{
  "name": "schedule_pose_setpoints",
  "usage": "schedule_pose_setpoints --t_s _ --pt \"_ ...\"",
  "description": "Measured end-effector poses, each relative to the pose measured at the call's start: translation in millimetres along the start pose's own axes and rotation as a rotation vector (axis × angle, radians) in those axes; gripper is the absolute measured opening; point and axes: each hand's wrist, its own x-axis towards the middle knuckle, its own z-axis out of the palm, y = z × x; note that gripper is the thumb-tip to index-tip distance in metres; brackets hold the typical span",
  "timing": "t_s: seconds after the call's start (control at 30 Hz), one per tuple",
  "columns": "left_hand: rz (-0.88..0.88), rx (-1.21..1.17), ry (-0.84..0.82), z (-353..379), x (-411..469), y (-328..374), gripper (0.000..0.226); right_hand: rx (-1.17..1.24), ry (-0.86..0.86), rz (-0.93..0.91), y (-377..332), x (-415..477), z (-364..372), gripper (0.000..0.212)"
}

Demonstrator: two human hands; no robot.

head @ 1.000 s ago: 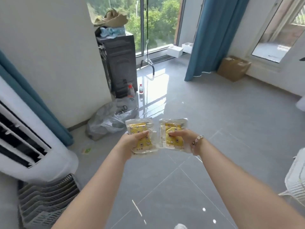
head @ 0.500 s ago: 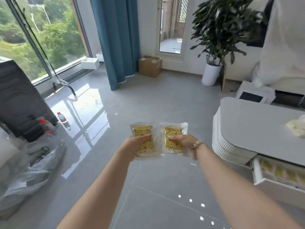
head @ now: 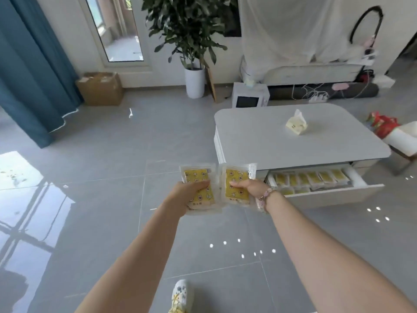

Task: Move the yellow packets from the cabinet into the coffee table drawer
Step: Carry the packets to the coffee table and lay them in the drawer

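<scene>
Since half a second ago our view has swung further right. The coffee table (head: 270, 141) now sits whole in front of us instead of cut off at the edge, its drawer (head: 334, 195) shows fully, and the dark unit and plastic bag on the left have gone from sight. Our hands and the two packets keep the same pose as before.

Grey glossy floor (head: 112, 154) tiles run under everything, with a teal curtain (head: 29, 75) at left, a cardboard box (head: 100, 88) beside it and a potted plant (head: 194, 82) against the far wall. A tissue pack (head: 296, 125) stands on the white tabletop. The drawer is pulled out toward us, and stored packets (head: 311, 177) lie in rows inside it. One shoe (head: 181, 294) shows at the bottom edge.

Our left hand (head: 189, 195) grips the left packet (head: 195, 175) with the thumb pressed across its yellow face; the fingers behind are hidden. Our right hand (head: 248, 189), with a bracelet (head: 265, 196) at the wrist, pinches the right packet (head: 237, 176) the same way. Both packets are held upright, edges touching, above the floor just left of the open drawer.
</scene>
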Motion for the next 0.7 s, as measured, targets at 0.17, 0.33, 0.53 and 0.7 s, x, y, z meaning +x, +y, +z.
schedule_pose_setpoints --t_s 0.17,0.33,0.53,0.7 --pt "-0.029 0.129 -0.105 54.6 46.2 22.2 0.016 0.043 0.141 0.025 7.3 22.9 -55.2 0.050" --pt "-0.036 0.268 -0.247 112.5 99.9 61.5 0.016 0.139 0.297 0.049 2.5 39.5 -107.8 0.056" --pt "0.005 0.412 -0.401 201.2 150.4 98.5 0.017 0.249 0.491 0.086 5.9 53.7 -178.2 0.064" --pt "-0.034 0.494 -0.517 258.3 172.7 101.7 0.013 0.381 0.580 0.116 20.1 55.9 -214.7 0.017"
